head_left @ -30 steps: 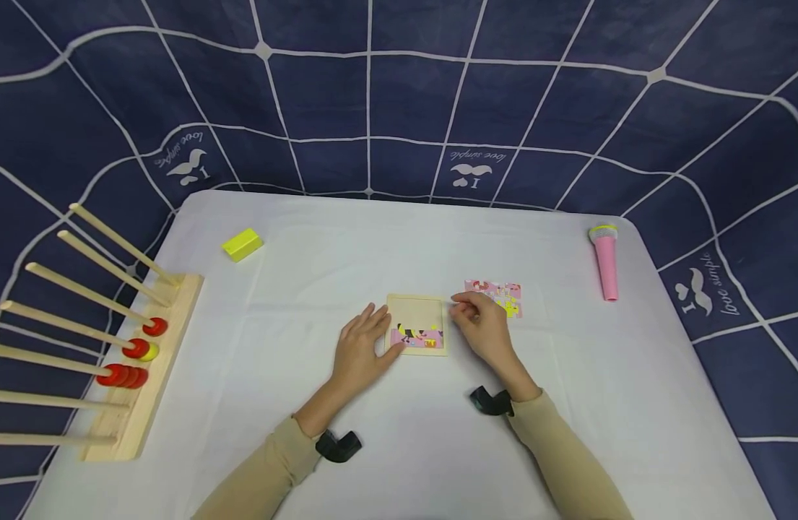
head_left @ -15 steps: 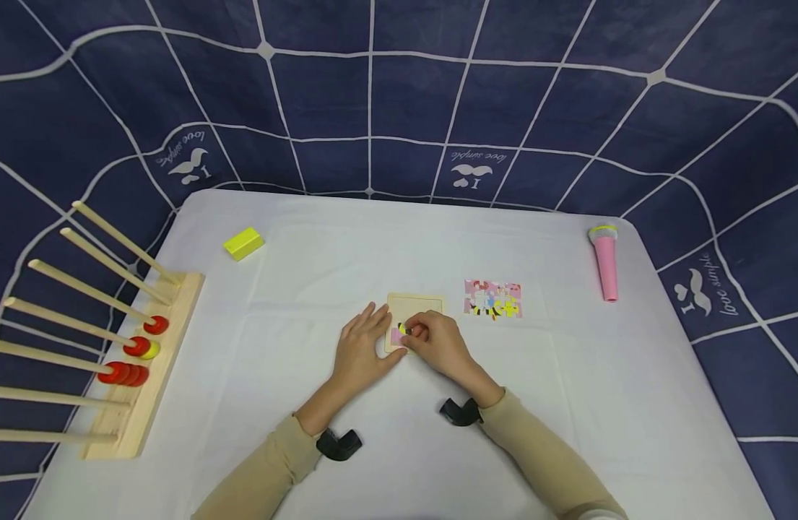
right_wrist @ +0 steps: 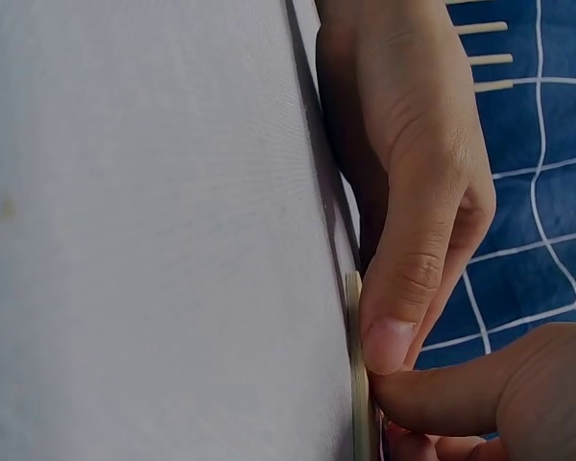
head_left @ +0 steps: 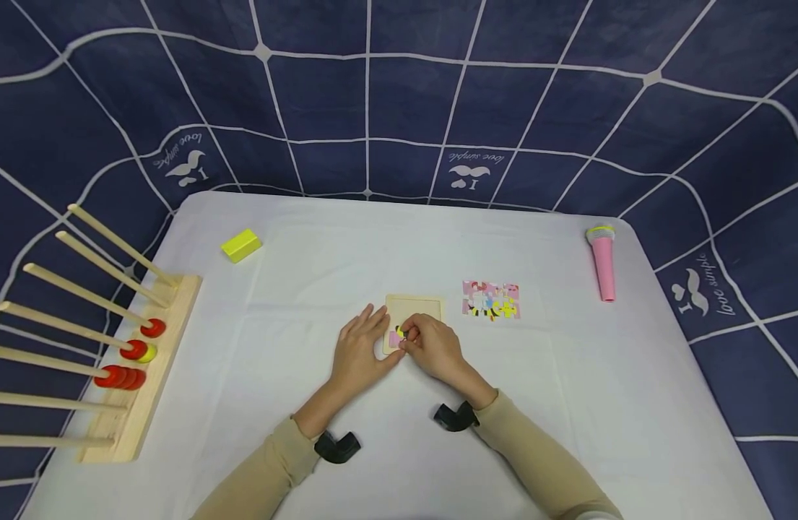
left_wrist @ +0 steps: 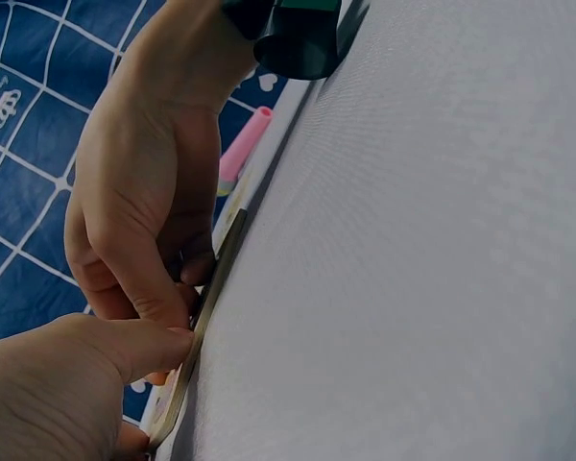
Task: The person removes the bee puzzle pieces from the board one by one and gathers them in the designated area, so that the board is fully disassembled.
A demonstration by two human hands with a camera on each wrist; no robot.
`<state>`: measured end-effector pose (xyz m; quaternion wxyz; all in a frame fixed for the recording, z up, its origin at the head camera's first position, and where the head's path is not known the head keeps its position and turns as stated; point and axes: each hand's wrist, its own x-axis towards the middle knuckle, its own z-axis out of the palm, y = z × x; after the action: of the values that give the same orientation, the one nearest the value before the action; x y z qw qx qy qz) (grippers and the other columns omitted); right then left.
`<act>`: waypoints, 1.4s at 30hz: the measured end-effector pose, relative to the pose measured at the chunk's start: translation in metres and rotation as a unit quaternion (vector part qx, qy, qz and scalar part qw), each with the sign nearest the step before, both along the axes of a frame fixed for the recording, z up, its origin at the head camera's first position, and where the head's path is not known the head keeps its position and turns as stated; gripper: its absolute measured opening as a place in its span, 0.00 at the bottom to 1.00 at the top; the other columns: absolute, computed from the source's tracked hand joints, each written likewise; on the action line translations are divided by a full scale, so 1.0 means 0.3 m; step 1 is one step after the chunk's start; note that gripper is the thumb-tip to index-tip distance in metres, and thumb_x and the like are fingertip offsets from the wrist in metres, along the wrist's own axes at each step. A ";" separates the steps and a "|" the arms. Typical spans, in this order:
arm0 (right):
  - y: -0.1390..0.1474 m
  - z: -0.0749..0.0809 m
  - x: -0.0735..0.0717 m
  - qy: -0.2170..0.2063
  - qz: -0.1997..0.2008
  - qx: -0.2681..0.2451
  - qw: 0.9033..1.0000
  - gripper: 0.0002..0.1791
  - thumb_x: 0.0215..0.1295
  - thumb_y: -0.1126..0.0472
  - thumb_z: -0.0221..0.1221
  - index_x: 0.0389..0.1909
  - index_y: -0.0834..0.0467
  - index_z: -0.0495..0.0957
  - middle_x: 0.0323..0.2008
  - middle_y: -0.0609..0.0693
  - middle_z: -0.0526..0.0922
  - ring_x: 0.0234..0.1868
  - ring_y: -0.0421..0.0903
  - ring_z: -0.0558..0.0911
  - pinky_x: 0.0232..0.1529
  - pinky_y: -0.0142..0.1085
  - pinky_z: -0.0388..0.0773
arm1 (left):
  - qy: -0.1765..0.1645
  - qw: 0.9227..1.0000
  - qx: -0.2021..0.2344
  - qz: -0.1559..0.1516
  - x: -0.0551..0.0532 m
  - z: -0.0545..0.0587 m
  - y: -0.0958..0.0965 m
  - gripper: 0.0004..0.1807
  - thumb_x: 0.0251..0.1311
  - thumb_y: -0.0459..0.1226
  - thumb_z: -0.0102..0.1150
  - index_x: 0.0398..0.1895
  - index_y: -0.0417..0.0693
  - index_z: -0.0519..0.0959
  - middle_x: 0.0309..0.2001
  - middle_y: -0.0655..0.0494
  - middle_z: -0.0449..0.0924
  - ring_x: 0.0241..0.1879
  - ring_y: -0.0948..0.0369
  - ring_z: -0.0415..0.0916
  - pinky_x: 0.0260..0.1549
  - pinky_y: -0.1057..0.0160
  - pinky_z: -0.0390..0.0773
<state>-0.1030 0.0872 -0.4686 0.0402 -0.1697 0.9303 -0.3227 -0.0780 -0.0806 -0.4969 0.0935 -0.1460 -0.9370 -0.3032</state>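
In the head view the puzzle tray (head_left: 414, 307) lies near the table's (head_left: 308, 253) middle; the left hand (head_left: 362, 352) rests flat, fingers straight, against its left edge, while the right hand (head_left: 433, 349) pinches a puzzle piece (head_left: 399, 333) over it. The left wrist view shows the right hand's (left_wrist: 149, 206) curled fingers on the tray (left_wrist: 211, 293). The right wrist view shows the left hand's (right_wrist: 413, 182) thumb pressing the tray's (right_wrist: 355, 384) edge.

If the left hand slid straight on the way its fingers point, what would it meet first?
Probably the wooden puzzle tray: the left hand points up-right with its fingers at the tray's left edge. The right hand lies just beyond.
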 end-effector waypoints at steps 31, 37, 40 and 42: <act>0.002 -0.008 0.005 0.001 -0.013 -0.026 1.000 0.09 0.58 0.64 0.67 0.33 0.54 0.75 0.29 0.45 0.80 0.25 0.36 0.73 0.26 0.29 0.67 | -0.011 1.000 0.008 0.002 -0.001 -0.005 0.001 0.37 0.49 0.50 0.72 0.58 0.34 0.77 0.66 0.46 0.73 0.71 0.48 0.62 0.67 0.45 0.62; 0.011 -0.005 -0.006 -0.013 -0.015 -0.107 0.994 0.08 0.57 0.68 0.67 0.30 0.56 0.77 0.23 0.46 0.79 0.22 0.35 0.71 0.23 0.26 0.65 | -0.016 1.000 0.011 0.001 -0.002 -0.001 0.001 0.37 0.50 0.50 0.71 0.59 0.34 0.77 0.66 0.46 0.72 0.72 0.48 0.61 0.67 0.44 0.61; 0.020 0.005 -0.008 -0.027 -0.010 -0.153 0.988 0.07 0.57 0.71 0.65 0.31 0.58 0.78 0.24 0.48 0.79 0.23 0.36 0.73 0.24 0.26 0.68 | -0.016 1.000 0.012 0.001 -0.001 0.000 0.001 0.37 0.50 0.50 0.72 0.59 0.34 0.77 0.66 0.45 0.72 0.72 0.47 0.61 0.67 0.44 0.61; 0.030 0.018 -0.011 -0.039 -0.004 -0.175 0.984 0.07 0.58 0.72 0.64 0.32 0.59 0.78 0.25 0.50 0.80 0.24 0.37 0.74 0.26 0.26 0.71 | -0.017 1.000 0.011 0.001 0.000 -0.002 0.001 0.37 0.49 0.50 0.72 0.59 0.34 0.77 0.66 0.45 0.72 0.72 0.47 0.61 0.67 0.44 0.61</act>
<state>-0.1063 0.0962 -0.4633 0.0448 -0.1578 0.8579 -0.4869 -0.0779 -0.0803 -0.4974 0.0797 -0.1392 -0.9351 -0.3159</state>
